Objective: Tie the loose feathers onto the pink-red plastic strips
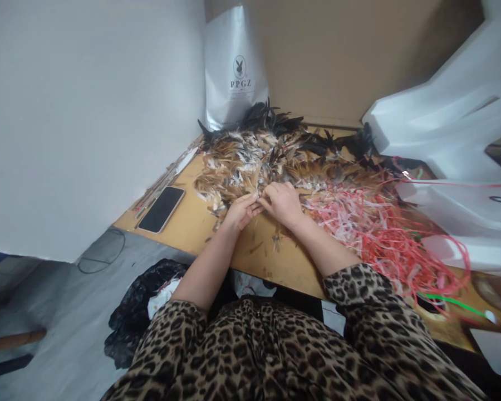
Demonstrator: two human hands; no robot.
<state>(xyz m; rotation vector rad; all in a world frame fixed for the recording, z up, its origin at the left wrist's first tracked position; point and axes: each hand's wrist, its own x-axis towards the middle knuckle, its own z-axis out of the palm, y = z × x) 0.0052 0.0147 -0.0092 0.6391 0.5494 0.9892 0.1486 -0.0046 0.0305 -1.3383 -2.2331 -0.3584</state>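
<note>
A big heap of brown, white and black feathers covers the far part of a wooden table. My left hand and my right hand meet at the heap's near edge, fingertips together, pinching a small bunch of feathers between them. What exactly lies inside the fingers is too small to tell. Both forearms reach out from leopard-print sleeves.
A tangle of red and pink plastic strips lies right of my hands. A phone lies face up at the table's left edge beside thin sticks. A silver bag stands at the back, white foam pieces at right, a black bag on the floor.
</note>
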